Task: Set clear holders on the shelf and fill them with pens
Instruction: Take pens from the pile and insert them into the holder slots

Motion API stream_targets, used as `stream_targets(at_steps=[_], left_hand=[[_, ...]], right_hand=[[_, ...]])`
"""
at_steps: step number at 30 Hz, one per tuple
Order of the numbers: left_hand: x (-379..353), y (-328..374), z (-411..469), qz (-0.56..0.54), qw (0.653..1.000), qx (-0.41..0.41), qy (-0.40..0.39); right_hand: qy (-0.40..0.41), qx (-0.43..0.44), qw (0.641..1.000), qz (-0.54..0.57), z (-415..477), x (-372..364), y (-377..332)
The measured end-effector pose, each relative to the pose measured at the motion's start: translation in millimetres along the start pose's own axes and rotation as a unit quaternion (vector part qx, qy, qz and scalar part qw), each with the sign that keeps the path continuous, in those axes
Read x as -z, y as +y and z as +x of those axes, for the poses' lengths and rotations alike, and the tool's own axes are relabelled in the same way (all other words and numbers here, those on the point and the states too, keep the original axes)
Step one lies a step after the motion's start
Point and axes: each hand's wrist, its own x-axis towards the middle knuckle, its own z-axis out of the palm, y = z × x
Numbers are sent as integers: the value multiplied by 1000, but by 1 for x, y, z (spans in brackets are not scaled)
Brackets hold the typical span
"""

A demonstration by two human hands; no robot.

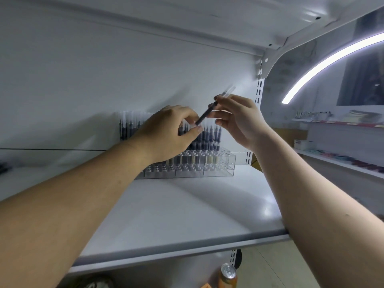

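At mid-frame the clear holder (218, 163) stands on the shelf (187, 215), its back rows full of pens (209, 136) and its front rows empty. The right hand (239, 121) has a pinching grip on a slanted pen (207, 114). The left hand (166, 134) seems to pinch the pen's lower end.

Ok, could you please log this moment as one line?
right hand: pinches pen | left hand: at pen's lower end | holder: on shelf, partly filled
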Motion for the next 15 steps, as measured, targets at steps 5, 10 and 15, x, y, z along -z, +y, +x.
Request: stream_targets(at_steps=[5, 10, 15], left_hand=[[5, 1, -2, 74, 997, -18, -11], [6, 1, -1, 120, 993, -12, -11], [5, 0, 0, 98, 995, 10, -11]], right_hand=[[163, 96, 945, -266, 10, 21, 5], [188, 70, 887, -416, 10, 36, 17], [149, 46, 880, -448, 11, 39, 28]])
